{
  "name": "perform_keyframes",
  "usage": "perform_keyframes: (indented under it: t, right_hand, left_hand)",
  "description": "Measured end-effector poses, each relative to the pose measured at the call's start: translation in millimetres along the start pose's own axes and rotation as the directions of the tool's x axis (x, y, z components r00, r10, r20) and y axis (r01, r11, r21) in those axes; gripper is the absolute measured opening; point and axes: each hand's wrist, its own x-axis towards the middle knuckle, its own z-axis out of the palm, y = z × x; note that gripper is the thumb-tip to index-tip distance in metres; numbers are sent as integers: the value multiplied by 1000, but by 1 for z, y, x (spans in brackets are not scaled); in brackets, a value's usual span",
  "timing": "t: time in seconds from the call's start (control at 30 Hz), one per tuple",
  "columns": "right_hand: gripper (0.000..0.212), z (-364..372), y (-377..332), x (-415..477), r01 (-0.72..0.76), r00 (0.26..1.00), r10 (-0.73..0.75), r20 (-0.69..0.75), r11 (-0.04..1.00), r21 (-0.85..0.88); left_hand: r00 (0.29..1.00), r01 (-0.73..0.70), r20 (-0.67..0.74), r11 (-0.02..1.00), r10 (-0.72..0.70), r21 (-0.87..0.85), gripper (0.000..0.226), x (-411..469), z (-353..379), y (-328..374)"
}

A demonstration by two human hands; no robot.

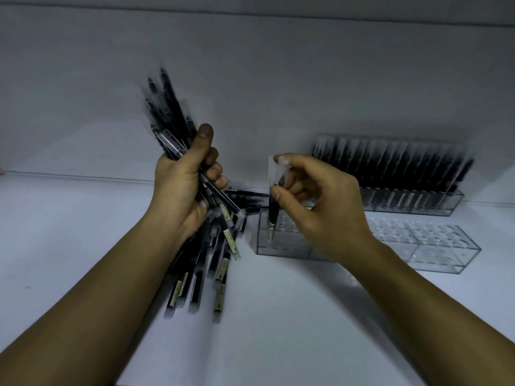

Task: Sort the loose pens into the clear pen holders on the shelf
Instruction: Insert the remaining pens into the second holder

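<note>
While left hand (184,188) fists the pen bundle (170,115) as stock, fanned toward 11 o'clock, right hand (326,210) pinches a single pen (271,215) upright, tip in clear holder (281,247), prob. for a straight drop.

Black pens (178,115); clear holders (281,240); white shelf (69,246).

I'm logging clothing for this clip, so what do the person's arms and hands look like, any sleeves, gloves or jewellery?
The left forearm and right forearm are bare to the frame edge, without sleeves. The left hand and right hand wear no gloves; no ring, watch or bracelet is visible.
</note>
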Motion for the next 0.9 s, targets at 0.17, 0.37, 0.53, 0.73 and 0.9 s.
perform_keyframes:
  t: [0.17,0.37,0.53,0.73,0.9]
  right_hand:
    - [69,0,-3,-2,-75,988,75,132,997,-5]
    - [100,-36,4,14,-211,806,331,491,935,-284]
    - [57,-53,20,16,-237,688,424,589,898,-370]
    - [56,-49,18,16,-258,848,346,400,931,-257]
    - [18,-21,-22,12,-23,997,27,-67,998,58]
  left_hand:
    - [1000,2,9,1000,-3,21,21,-1,1,-2]
    - [1000,7,12,999,-8,33,19,-2,0,-2]
    - [1000,24,13,999,-24,32,21,-2,-1,-5]
    - [1000,12,-14,998,-11,61,25,-6,4,-11]
    - [990,-123,-36,949,140,289,27,-14,11,-14]
